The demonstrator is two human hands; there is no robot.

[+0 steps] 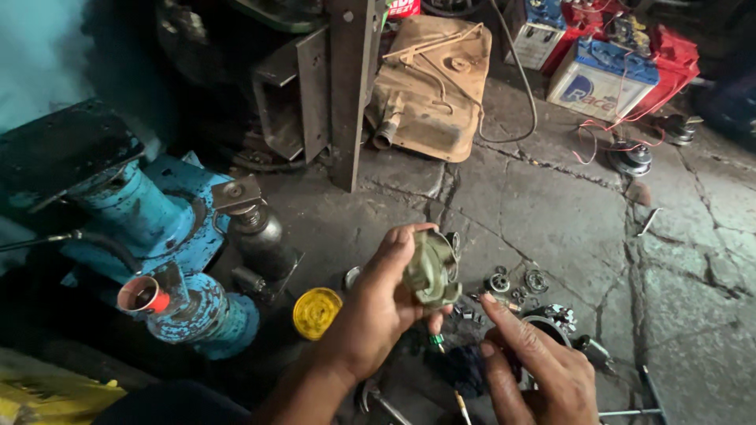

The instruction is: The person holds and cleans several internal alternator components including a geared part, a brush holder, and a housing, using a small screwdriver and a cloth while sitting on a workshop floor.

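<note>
Head view, left hand (pixel 376 311) raised gripping greenish metal part (pixel 431 270), right hand (pixel 543 370) empty, forefinger extended

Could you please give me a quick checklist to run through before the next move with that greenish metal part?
1. Left hand grips the greenish metal part: ok.
2. Right hand free, index finger extended toward the part: ok.
3. Finger touching the part: cannot tell.
4. Small bearings and rings lying loose on the cracked concrete floor: not ok.
5. Yellow lid apart from both hands: ok.
6. Lighting on the part: dim, not ok.
</note>
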